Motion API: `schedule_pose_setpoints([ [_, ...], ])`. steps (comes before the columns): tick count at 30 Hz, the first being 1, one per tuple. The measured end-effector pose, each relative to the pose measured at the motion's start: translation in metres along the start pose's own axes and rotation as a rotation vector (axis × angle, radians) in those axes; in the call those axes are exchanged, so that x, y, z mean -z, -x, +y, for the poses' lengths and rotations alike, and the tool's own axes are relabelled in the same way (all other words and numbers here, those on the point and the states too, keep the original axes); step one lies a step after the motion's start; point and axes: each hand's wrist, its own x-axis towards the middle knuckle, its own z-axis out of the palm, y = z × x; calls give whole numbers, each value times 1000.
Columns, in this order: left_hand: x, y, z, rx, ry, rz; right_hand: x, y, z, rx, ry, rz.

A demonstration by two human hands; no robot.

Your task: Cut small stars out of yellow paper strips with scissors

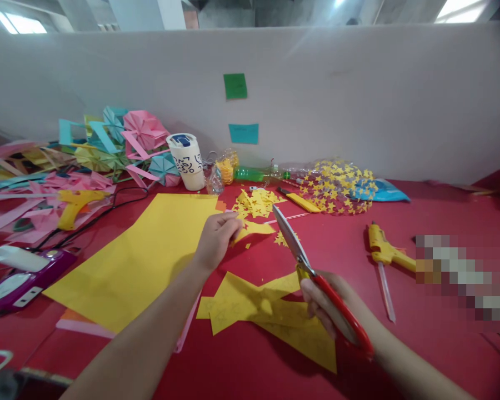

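My left hand [217, 236] is closed in a pinch on a small yellow paper strip [259, 228] that has a cut-out in it. My right hand [324, 303] grips red-handled scissors [348, 316]; their blades look closed and point up and away, to the right of the strip. Below both hands lie several yellow paper pieces [245, 305], overlapping, with faint star outlines. A heap of yellow scraps [258, 203] is just beyond my left hand. Small yellow paper stars [284, 239] lie by the scissor tips, partly hidden by the blades.
Large yellow sheets [145, 261] cover the table's left side. Glue guns lie left [73, 208] and right [385, 250]. A purple power strip [29, 278], white cup [187, 161], yellow cutter [303, 201], green bottle [250, 174], folded-paper decorations [144, 130] and clear star-covered plastic [337, 186] surround the workspace.
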Motion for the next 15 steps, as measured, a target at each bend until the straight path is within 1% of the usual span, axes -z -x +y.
schedule_pose_setpoints([
  [1,3,-3,-1,35,18,-59,1,-1,1,4,-1,20],
  [4,9,-7,-3,213,-16,-375,1,-3,3,-1,-9,59],
  [5,10,-8,-3,267,-67,-476,1,-4,3,-1,-8,65],
  [6,10,-8,-3,299,-140,-547,2,-4,4,2,-9,68],
  [7,10,-8,-3,303,-230,-582,2,-4,5,1,-10,71],
  [9,9,-7,-2,237,-429,-559,2,-4,6,-4,-20,66],
  [12,9,-6,2,112,-656,-443,3,-4,6,9,-40,60],
  [14,7,-6,7,64,-702,-382,4,-3,2,34,-34,54],
  [15,6,-4,9,49,-670,-383,4,-4,0,34,-26,63],
])
